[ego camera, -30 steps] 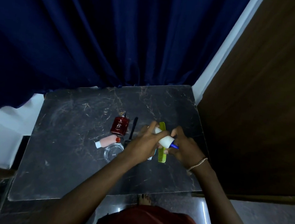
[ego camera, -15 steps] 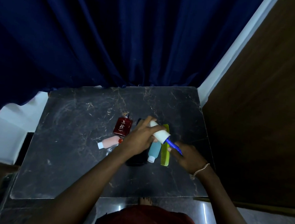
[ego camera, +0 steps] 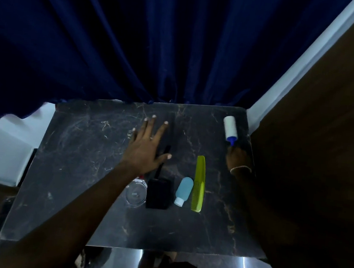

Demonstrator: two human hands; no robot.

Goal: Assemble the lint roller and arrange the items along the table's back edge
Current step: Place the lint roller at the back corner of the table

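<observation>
Gripping the lint roller (ego camera: 230, 127) by its blue handle in your right hand (ego camera: 239, 158), your left hand (ego camera: 147, 147) splayed and released over the counter (ego camera: 78, 166), comb (ego camera: 199, 183) between your hands

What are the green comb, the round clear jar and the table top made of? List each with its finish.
Green comb: likely plastic, translucent, light glows through it.
Round clear jar: glass or clear plastic, glossy.
Table top: dark stone or marble-look laminate, pale veins, dull sheen.
</observation>
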